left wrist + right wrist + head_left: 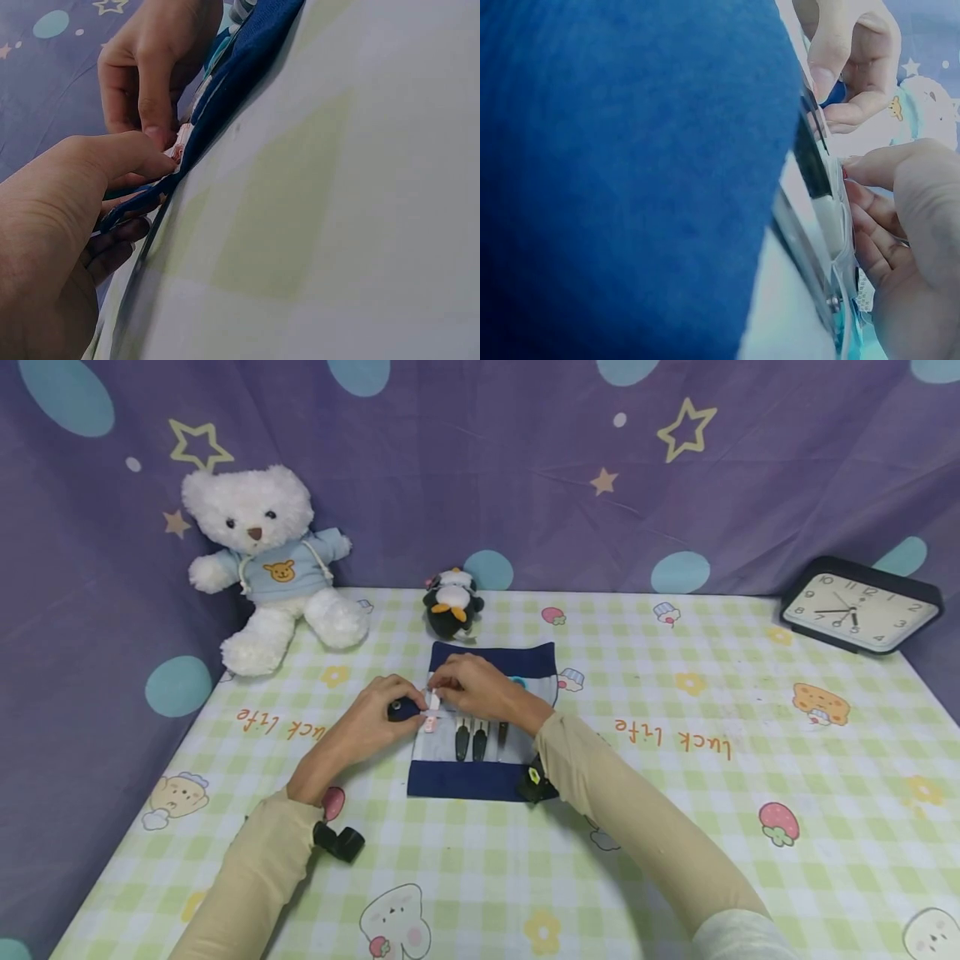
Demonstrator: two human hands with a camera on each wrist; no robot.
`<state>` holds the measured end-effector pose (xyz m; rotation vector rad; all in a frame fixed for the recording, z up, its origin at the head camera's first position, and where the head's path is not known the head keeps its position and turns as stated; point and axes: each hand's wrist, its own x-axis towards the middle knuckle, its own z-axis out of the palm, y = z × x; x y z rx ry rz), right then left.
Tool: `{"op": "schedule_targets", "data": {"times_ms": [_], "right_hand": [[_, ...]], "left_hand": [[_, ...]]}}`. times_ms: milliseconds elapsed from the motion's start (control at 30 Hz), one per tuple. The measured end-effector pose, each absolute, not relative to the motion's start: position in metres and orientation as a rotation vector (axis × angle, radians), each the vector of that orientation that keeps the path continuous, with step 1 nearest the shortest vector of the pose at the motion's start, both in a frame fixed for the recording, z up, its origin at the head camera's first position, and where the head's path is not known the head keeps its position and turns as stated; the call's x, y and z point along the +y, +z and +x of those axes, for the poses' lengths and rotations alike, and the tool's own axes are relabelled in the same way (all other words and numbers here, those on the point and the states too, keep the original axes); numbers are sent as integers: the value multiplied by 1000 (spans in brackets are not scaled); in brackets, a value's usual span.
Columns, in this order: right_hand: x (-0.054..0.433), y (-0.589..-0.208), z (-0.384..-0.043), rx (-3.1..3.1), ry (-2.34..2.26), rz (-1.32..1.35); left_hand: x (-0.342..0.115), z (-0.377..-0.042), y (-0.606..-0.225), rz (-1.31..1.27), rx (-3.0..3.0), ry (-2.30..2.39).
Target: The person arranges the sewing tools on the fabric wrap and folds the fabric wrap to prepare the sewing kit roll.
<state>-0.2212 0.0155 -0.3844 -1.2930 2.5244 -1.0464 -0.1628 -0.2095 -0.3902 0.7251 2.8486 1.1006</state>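
A navy fabric tool roll (457, 781) with a pale grey lining lies unfolded on the table. At its left edge my left hand (375, 714) pinches the snap strap (403, 708) between thumb and fingers. My right hand (480, 689) reaches across the roll and pinches a small white piece (434, 698) in its fingertips. Just below that sits a small pink-and-white packet (430, 724), close to my left thumb. Two dark-handled tools (462, 743) and a brown-handled one (503, 732) stand in the lining's slots. Metal scissors (810, 262) with turquoise handles lie partly hidden under my right hand.
Behind the roll sits a penguin plush (452, 606). A white teddy bear (273, 560) in a blue hoodie leans at the back left, and a black-framed clock (858, 606) stands at the back right. A checked cloth (637, 877) covers the table up to a purple curtain (510, 460).
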Motion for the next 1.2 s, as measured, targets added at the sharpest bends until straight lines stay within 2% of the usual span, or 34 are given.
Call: {"op": "schedule_targets", "data": {"times_ms": [367, 733, 1200], "right_hand": [[26, -371, -223, 2506, -1139, -1196], [76, -357, -233, 2595, -1269, -1104], [142, -371, -242, 2859, -1433, -763]], "left_hand": [[-209, -162, -389, 720, 2856, 1085], [-211, -155, -375, 702, 2950, 1077], [-213, -110, -355, 458, 2929, 1032]]}}
